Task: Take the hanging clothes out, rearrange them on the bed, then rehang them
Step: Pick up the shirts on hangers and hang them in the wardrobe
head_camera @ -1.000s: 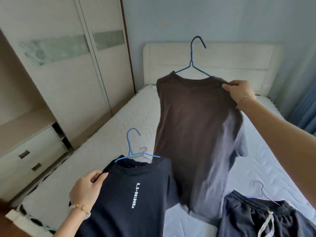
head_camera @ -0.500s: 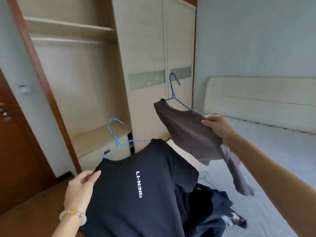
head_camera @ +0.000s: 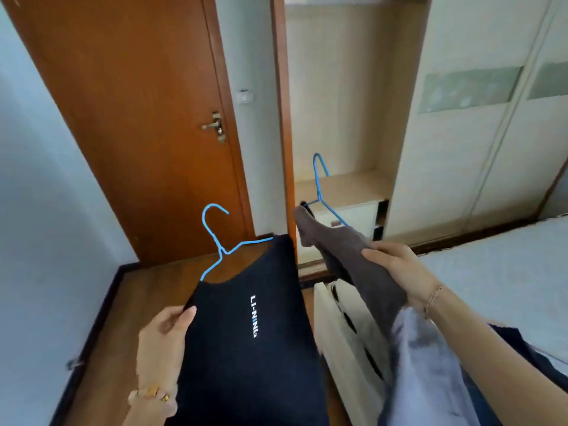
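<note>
Your left hand [head_camera: 166, 339] sits low in front of you, thumb and fingers pinching the shoulder of the black T-shirt [head_camera: 252, 358], which hangs on a blue hanger [head_camera: 219, 244] and has white lettering down its chest. Your right hand [head_camera: 396, 269] reaches forward, fingers curled round the bunched brown T-shirt [head_camera: 347, 253]. A second hanger [head_camera: 319, 186] sticks up beyond it, in front of the open wardrobe [head_camera: 338, 87]. Both shirts are held in the air between you and the wardrobe. At left a closed wooden door [head_camera: 138, 118] stands above the wood floor [head_camera: 129, 302], and the bed [head_camera: 491, 281] lies at your right
</note>
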Action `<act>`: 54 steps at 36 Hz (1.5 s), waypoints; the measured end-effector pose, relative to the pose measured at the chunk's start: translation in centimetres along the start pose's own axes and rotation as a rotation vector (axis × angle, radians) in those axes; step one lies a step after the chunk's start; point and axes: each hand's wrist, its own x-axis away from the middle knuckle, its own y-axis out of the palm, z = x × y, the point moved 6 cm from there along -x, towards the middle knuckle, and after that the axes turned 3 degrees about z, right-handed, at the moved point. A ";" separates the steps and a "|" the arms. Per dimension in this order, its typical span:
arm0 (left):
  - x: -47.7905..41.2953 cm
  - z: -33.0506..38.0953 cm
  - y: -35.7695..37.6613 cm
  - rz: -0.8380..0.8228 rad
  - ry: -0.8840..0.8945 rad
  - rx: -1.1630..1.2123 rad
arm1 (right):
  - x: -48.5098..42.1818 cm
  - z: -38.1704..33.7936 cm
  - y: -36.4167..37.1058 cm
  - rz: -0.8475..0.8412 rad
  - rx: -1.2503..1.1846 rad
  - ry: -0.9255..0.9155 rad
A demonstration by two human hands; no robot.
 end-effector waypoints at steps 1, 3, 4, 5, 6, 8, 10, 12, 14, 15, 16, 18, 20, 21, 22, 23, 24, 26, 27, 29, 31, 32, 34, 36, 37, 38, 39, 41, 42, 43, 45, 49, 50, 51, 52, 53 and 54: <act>-0.7 -0.1 -0.9 0.038 0.002 -0.014 | -0.9 -0.7 1.5 -0.042 -0.021 -0.006; -2.6 0.3 -2.4 0.116 0.024 -0.040 | -3.0 -2.2 4.4 -0.121 -0.065 -0.014; -3.7 0.5 -3.0 0.144 0.031 -0.049 | -4.2 -3.0 5.7 -0.153 -0.082 -0.019; -4.8 0.7 -3.6 0.164 0.028 -0.046 | -5.5 -3.8 7.1 -0.180 -0.101 -0.025; -6.1 0.8 -4.1 0.183 0.015 -0.035 | -6.9 -4.6 8.4 -0.204 -0.119 -0.032; -8.7 1.3 -4.8 0.218 0.006 -0.018 | -9.7 -6.3 11.0 -0.247 -0.139 -0.053; -11.3 2.1 -4.8 0.243 0.016 -0.010 | -12.7 -7.8 13.2 -0.288 -0.173 -0.068; -13.9 3.1 -4.0 0.246 0.027 0.021 | -15.8 -8.8 14.8 -0.308 -0.202 -0.078; -16.5 3.9 -2.9 0.253 0.046 0.039 | -19.1 -9.6 16.0 -0.310 -0.200 -0.093; -17.9 4.2 -2.3 0.259 0.052 0.041 | -20.8 -9.9 16.4 -0.311 -0.195 -0.098; -19.2 4.5 -1.6 0.267 0.059 0.040 | -22.4 -10.0 16.9 -0.316 -0.194 -0.098; -22.0 4.9 -0.2 0.293 0.077 0.031 | -25.7 -10.0 17.7 -0.320 -0.200 -0.089; -24.7 5.3 1.6 0.315 0.095 -0.006 | -28.9 -9.6 18.3 -0.308 -0.217 -0.072; -26.0 5.5 2.6 0.315 0.100 -0.026 | -30.4 -9.3 18.5 -0.300 -0.226 -0.062; -27.3 5.5 3.6 0.309 0.101 -0.039 | -31.8 -9.1 18.7 -0.294 -0.234 -0.049; -28.5 5.6 4.7 0.300 0.102 -0.055 | -33.3 -8.8 18.7 -0.288 -0.242 -0.037; -29.7 5.8 5.8 0.292 0.105 -0.070 | -34.6 -8.6 18.7 -0.285 -0.260 -0.029; -32.3 6.2 8.1 0.272 0.101 -0.087 | -37.2 -8.2 18.3 -0.270 -0.277 -0.024; -33.6 6.4 9.3 0.253 0.096 -0.094 | -38.6 -7.9 18.0 -0.257 -0.281 -0.021; -36.4 6.8 12.0 0.197 0.095 -0.112 | -41.1 -7.3 17.0 -0.228 -0.311 -0.011; -39.3 7.0 14.9 0.121 0.100 -0.149 | -43.4 -6.5 15.8 -0.194 -0.334 0.010; -40.7 7.1 16.6 0.078 0.106 -0.165 | -44.6 -6.1 15.1 -0.170 -0.341 0.024; -43.5 7.5 20.3 -0.024 0.129 -0.193 | -46.9 -5.3 13.4 -0.110 -0.347 0.051; -46.2 7.8 24.4 -0.143 0.164 -0.226 | -49.3 -4.5 11.4 -0.041 -0.344 0.081; -47.4 8.0 26.5 -0.197 0.181 -0.242 | -50.4 -4.2 10.3 -0.001 -0.345 0.094; -48.6 8.3 28.6 -0.247 0.194 -0.261 | -51.5 -3.8 9.2 0.048 -0.350 0.108; -49.8 8.6 30.7 -0.295 0.205 -0.280 | -52.6 -3.6 7.9 0.102 -0.343 0.118; -52.0 9.3 34.9 -0.369 0.235 -0.319 | -54.2 -3.5 5.8 0.171 -0.257 0.110; -53.0 9.7 36.9 -0.393 0.259 -0.348 | -54.8 -3.7 4.9 0.178 -0.183 0.082; -53.9 10.1 38.8 -0.413 0.287 -0.382 | -55.4 -4.1 4.1 0.163 -0.100 0.049; -55.5 11.0 42.2 -0.456 0.329 -0.441 | -56.0 -5.0 3.1 0.110 0.029 0.010; -57.8 11.5 46.9 -0.571 0.341 -0.525 | -56.8 -5.8 -0.2 0.101 0.115 0.040; -58.1 11.5 47.8 -0.598 0.346 -0.533 | -57.0 -5.8 -1.2 0.114 0.131 0.054; -58.4 11.4 48.6 -0.621 0.353 -0.538 | -57.2 -5.9 -2.1 0.122 0.148 0.066; -58.5 11.5 49.3 -0.641 0.364 -0.542 | -57.5 -6.0 -3.0 0.125 0.172 0.071; -58.5 11.6 50.1 -0.657 0.380 -0.545 | -57.6 -6.1 -3.8 0.145 0.191 0.070; -58.5 11.8 50.8 -0.674 0.395 -0.547 | -57.8 -6.1 -4.7 0.169 0.206 0.077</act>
